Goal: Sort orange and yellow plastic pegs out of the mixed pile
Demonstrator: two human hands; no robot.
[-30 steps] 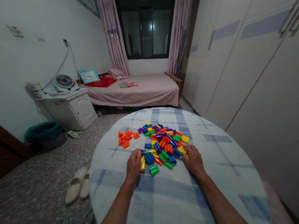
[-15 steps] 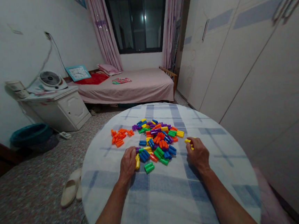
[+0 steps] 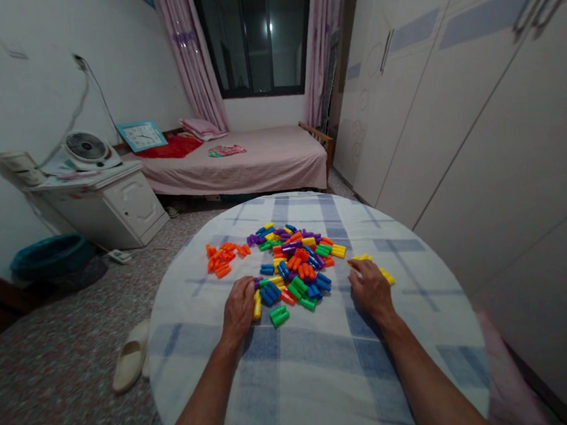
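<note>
A heap of small coloured plastic pieces (image 3: 295, 264) lies in the middle of a round table under a blue-checked white cloth (image 3: 317, 368). A separate cluster of orange pieces (image 3: 221, 256) sits to its left. My left hand (image 3: 239, 307) rests flat at the heap's near left edge, fingers against a yellow piece (image 3: 256, 305). My right hand (image 3: 371, 288) lies on the cloth to the right of the heap, touching a few yellow pieces (image 3: 386, 275) set apart there. A green piece (image 3: 279, 316) lies alone at the front.
A pink-covered bed (image 3: 254, 165) stands beyond the table under a dark window. A white cabinet (image 3: 109, 208) with a fan is at the left, a teal basin (image 3: 49, 255) and slippers (image 3: 128, 363) on the floor. White wardrobe doors (image 3: 479, 122) fill the right.
My right hand has moved from the heap's right edge out to the right, taking yellow pieces along. My left hand has stayed at the heap's left edge. The camera has tilted slightly.
</note>
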